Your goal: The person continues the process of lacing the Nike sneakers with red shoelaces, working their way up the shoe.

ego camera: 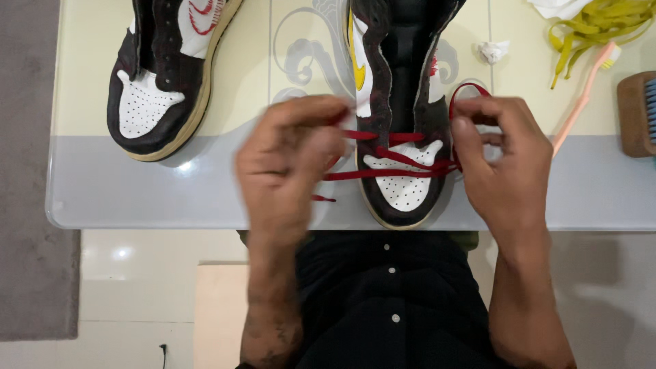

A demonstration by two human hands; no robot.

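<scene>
Both hands are busy on the lace from what I can see on my feed: left hand point(290, 164) is curled shut, pinching the thin red flat shoelace point(389, 167) just left of the shoe, and right hand point(502, 160) is closed too, fingers pinching a loop of the same lace on the shoe's right side. That lace runs across the lowest eyelets of the dark brown and white high-top sneaker with a yellow side mark point(400, 102), which sits toe toward me near the front edge of the pale glossy table with a grey swirl pattern point(137, 198). Its matching sneaker with red side stitching point(164, 75) is off to the left, unlaced, well apart. Over on the right I've got a bundle of yellow-green laces point(594, 27), a pink toothbrush point(581, 99), a wooden-backed brush point(637, 113) at the edge, and a small crumpled white wad point(492, 51)
</scene>
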